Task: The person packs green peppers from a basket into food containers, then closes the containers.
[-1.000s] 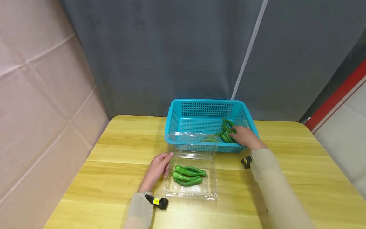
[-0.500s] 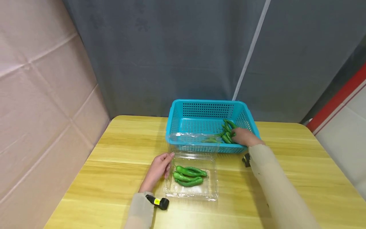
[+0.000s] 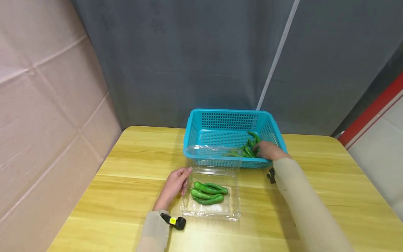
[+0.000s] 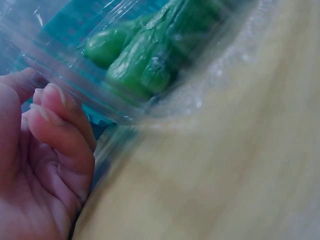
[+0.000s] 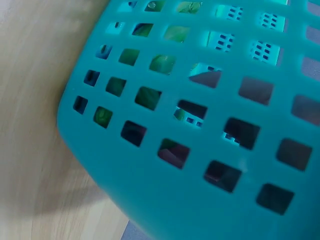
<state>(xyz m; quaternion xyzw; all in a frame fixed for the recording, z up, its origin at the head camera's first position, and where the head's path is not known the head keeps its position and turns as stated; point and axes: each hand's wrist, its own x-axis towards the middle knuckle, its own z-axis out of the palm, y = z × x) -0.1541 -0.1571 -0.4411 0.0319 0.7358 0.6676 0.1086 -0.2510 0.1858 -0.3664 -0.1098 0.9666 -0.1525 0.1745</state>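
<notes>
A clear plastic clamshell box [image 3: 231, 210] lies on the table with its lid [image 3: 214, 162] raised, leaning toward the basket. Several green peppers [image 3: 207, 193] lie side by side inside it. My left hand [image 3: 174, 183] pinches the box's left edge near the hinge; in the left wrist view its thumb and curled fingers [image 4: 65, 132] meet that edge. My right hand [image 3: 269, 150] reaches into the right front corner of a blue basket [image 3: 217, 112], down among more green peppers [image 3: 250, 150]. Its fingertips are hidden there; I cannot tell whether they grip a pepper.
The basket's perforated wall [image 5: 190, 120] fills most of the right wrist view. The wooden table [image 3: 132, 161] ends at a dark grey curtain [image 3: 182, 63] behind the basket. A pale draped sheet [image 3: 53, 105] hangs at the left.
My right hand has shifted slightly deeper among the peppers in the basket, and a few peppers there have moved. The left hand keeps its hold on the box.
</notes>
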